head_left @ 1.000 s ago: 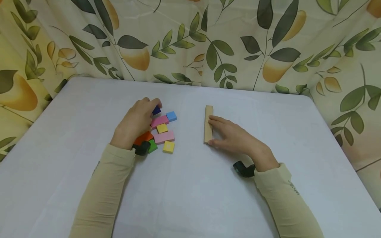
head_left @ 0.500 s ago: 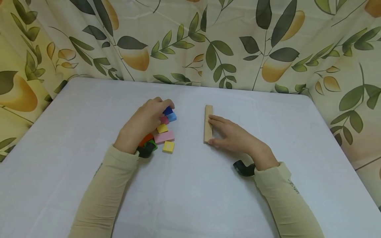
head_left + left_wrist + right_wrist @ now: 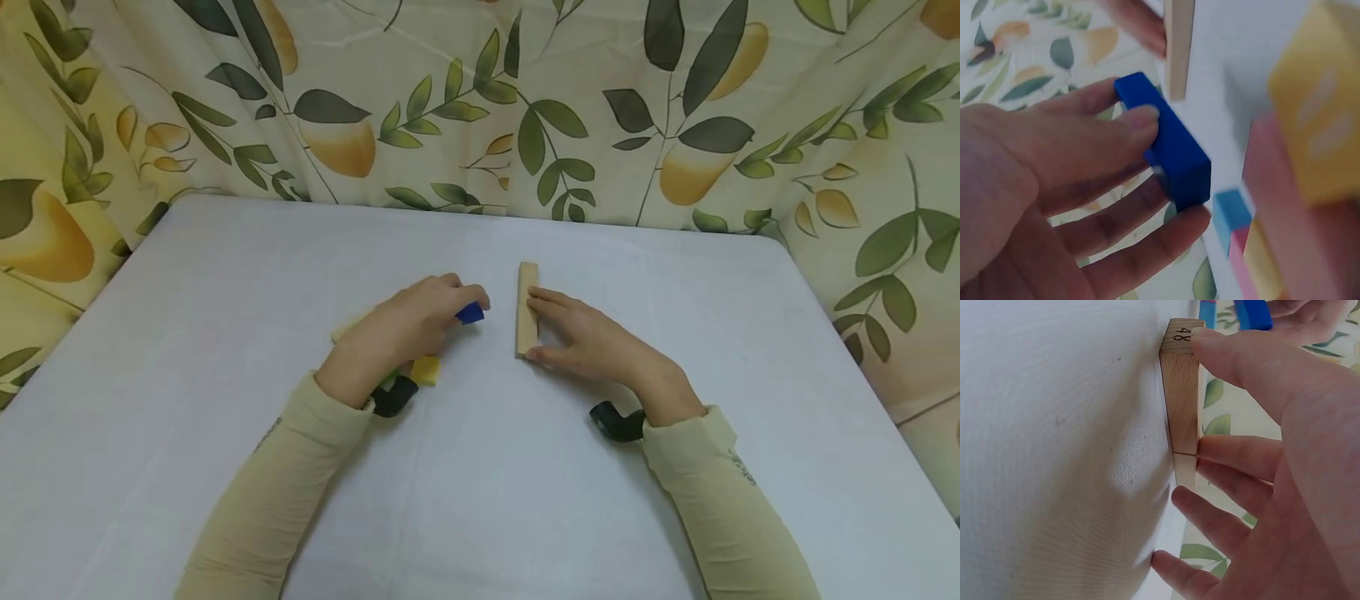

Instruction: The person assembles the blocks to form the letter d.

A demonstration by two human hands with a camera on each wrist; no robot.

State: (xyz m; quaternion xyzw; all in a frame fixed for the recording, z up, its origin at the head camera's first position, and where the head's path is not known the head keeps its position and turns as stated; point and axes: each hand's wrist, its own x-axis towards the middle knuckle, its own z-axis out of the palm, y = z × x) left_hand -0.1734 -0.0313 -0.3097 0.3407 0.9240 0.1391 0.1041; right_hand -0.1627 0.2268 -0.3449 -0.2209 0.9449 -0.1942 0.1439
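My left hand (image 3: 405, 329) pinches a dark blue wooden block (image 3: 1169, 140) between thumb and fingertips, above the table left of the plain wood. In the left wrist view the thumb lies on the block's broad face, other fingers behind and under its end. Two plain wooden blocks (image 3: 1183, 394) lie end to end in a line, a seam between them; the near end bears the number 48. My right hand (image 3: 592, 342) rests beside this line with fingers fairly straight, thumb tip at the numbered end and fingertips touching its right side near the seam.
Under and behind the left hand lie several coloured blocks, among them yellow (image 3: 426, 370), pink (image 3: 1279, 187) and light blue (image 3: 1230, 215) ones, mostly hidden in the head view. A white cloth (image 3: 480, 500) covers the table. A leaf-patterned curtain (image 3: 450, 108) hangs behind it.
The left hand has carried the dark blue block to the right and toward the person, off the far side of the coloured group. The right hand stays at the plain blocks.
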